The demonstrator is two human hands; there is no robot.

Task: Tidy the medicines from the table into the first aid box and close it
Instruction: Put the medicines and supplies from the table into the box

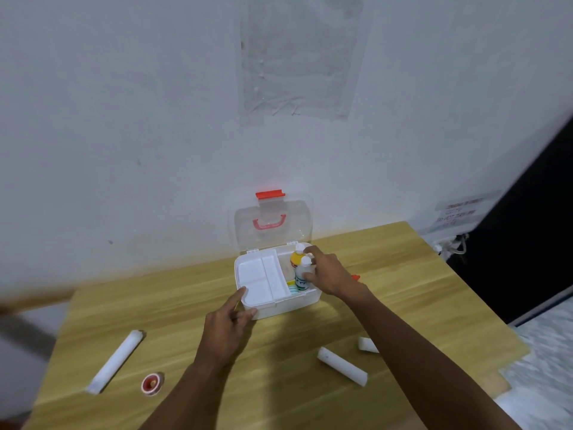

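Bottle going into the crowded right side of the first aid box
On the table (403,274) the first aid box (288,308) stands open; the left hand (226,327) braces its near left corner, forefinger and thumb straight, gripping nothing; the right hand (328,271) pinches a white bottle (302,274) upright in its right compartment, touching a yellow bottle (296,259). A long roll (114,361), a shorter roll (342,366) and a tape ring (152,383) lie in front of the box. A nudge could topple the yellow bottle, and upright bottles may block the lid
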